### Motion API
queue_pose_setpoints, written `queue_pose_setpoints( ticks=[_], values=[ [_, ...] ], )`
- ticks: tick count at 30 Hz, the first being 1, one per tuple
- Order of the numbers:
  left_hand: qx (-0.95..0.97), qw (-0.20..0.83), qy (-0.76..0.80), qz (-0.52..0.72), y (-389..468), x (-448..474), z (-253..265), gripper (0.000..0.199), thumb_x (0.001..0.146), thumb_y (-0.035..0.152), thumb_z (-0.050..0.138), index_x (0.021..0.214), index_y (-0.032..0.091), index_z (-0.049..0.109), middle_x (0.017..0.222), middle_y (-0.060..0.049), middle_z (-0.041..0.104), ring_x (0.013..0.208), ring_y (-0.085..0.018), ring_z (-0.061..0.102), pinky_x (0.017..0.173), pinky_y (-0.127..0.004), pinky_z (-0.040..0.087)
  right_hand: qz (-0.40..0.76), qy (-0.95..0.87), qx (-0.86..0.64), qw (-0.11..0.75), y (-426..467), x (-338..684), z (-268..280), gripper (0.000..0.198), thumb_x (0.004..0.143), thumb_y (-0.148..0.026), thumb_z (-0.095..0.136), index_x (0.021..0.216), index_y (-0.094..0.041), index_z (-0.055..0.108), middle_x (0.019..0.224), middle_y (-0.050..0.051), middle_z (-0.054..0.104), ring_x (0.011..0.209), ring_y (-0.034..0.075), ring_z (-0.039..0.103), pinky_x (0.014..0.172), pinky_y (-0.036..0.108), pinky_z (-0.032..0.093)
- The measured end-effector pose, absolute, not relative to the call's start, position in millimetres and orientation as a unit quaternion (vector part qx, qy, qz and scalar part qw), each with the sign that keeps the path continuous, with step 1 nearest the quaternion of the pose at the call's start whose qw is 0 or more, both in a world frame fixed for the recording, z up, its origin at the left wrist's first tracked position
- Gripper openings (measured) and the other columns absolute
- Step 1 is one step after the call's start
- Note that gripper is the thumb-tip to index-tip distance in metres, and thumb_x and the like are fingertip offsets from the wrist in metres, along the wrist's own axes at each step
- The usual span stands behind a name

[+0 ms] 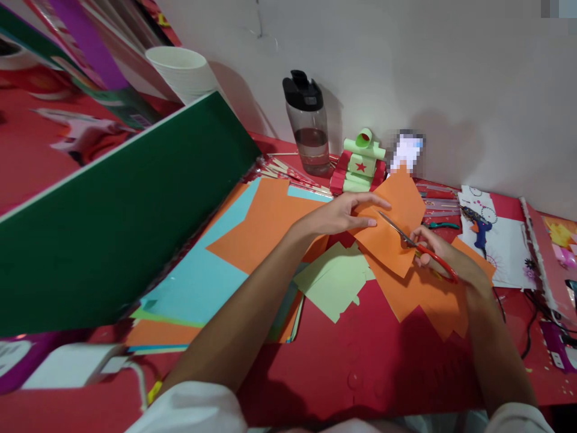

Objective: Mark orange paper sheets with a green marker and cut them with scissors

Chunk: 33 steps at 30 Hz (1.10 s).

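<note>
Scissors (417,245) with red handles sat in the right hand (444,255), whose fingers were closed through the loops; the blades were parted and bit into an orange paper sheet (390,225) from its right edge. The left hand (347,213) pinched that sheet at its left side, thumb below and fingers flat on top, holding it lifted just above the red table (351,367). Under the sheet lay a larger orange piece (428,300) and a pale green cut-out (333,279), with blue and orange sheets (234,240) stacked to the left. A green board (117,222) leaned across the left side of the head view. Against the wall stood a dark-lidded bottle (309,123) and, just beside it, a green and red paper model (360,162). A blue glue gun (478,228) rested on white paper to the right, near the right hand.
</note>
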<state>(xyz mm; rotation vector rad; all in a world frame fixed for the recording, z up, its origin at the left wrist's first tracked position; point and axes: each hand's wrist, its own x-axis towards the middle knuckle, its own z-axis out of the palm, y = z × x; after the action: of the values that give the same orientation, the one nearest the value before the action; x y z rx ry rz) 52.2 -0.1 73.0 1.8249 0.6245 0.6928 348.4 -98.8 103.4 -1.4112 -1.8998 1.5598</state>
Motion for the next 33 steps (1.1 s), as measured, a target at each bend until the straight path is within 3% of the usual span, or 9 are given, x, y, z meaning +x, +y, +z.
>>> queue_pose_setpoints(
  ticks=[4, 9, 21, 24, 29, 33],
  values=[
    [0.762, 0.518, 0.253, 0.293, -1.0, 52.4, 74.9, 0.055, 0.092, 0.058, 0.075, 0.133, 0.022, 0.071, 0.133, -0.011, 0.071, 0.096, -0.018, 0.065, 0.079, -0.028, 0.053, 0.548, -0.657, -0.493, 0.159, -99.4, 349.0, 102.0, 0.053, 0.088, -0.064, 0.069, 0.113, -0.027, 0.041, 0.084, -0.005, 0.052, 0.063, 0.013, 0.043, 0.056, 0.025, 0.033],
    [0.763, 0.528, 0.253, 0.274, -1.8, 54.7, 73.8, 0.054, 0.092, 0.056, 0.075, 0.134, 0.023, 0.07, 0.134, -0.01, 0.072, 0.083, -0.014, 0.062, 0.072, -0.027, 0.051, 0.519, -0.692, -0.481, 0.141, -100.3, 350.4, 100.5, 0.047, 0.095, -0.065, 0.061, 0.116, -0.027, 0.043, 0.083, -0.004, 0.05, 0.064, 0.014, 0.04, 0.057, 0.026, 0.035],
    [0.767, 0.525, 0.249, 0.274, -4.3, 58.3, 76.1, 0.05, 0.093, 0.052, 0.075, 0.133, 0.022, 0.071, 0.135, -0.011, 0.071, 0.098, -0.02, 0.068, 0.081, -0.03, 0.053, 0.492, -0.714, -0.482, 0.126, -99.0, 348.9, 99.5, 0.044, 0.097, -0.064, 0.056, 0.116, -0.027, 0.042, 0.086, -0.003, 0.051, 0.065, 0.015, 0.042, 0.058, 0.027, 0.038],
    [0.768, 0.522, 0.244, 0.279, -4.4, 58.0, 76.9, 0.049, 0.093, 0.051, 0.076, 0.132, 0.022, 0.071, 0.136, -0.011, 0.071, 0.105, -0.022, 0.068, 0.085, -0.031, 0.054, 0.498, -0.705, -0.489, 0.127, -99.6, 344.8, 103.9, 0.043, 0.097, -0.062, 0.06, 0.115, -0.027, 0.042, 0.083, -0.004, 0.051, 0.063, 0.014, 0.04, 0.059, 0.027, 0.036],
    [0.765, 0.525, 0.251, 0.276, -4.8, 57.0, 78.2, 0.05, 0.093, 0.052, 0.076, 0.133, 0.023, 0.071, 0.136, -0.011, 0.071, 0.108, -0.023, 0.068, 0.087, -0.032, 0.055, 0.495, -0.686, -0.514, 0.141, -99.6, 337.0, 110.2, 0.047, 0.093, -0.061, 0.071, 0.109, -0.027, 0.042, 0.087, -0.001, 0.058, 0.068, 0.015, 0.049, 0.062, 0.027, 0.038],
    [0.759, 0.533, 0.249, 0.281, -5.1, 56.4, 78.5, 0.051, 0.092, 0.054, 0.077, 0.132, 0.023, 0.072, 0.135, -0.011, 0.071, 0.113, -0.025, 0.068, 0.091, -0.033, 0.056, 0.524, -0.655, -0.521, 0.154, -99.7, 332.4, 112.8, 0.05, 0.091, -0.061, 0.074, 0.105, -0.027, 0.04, 0.08, -0.005, 0.057, 0.061, 0.013, 0.044, 0.057, 0.026, 0.035]
  ],
)
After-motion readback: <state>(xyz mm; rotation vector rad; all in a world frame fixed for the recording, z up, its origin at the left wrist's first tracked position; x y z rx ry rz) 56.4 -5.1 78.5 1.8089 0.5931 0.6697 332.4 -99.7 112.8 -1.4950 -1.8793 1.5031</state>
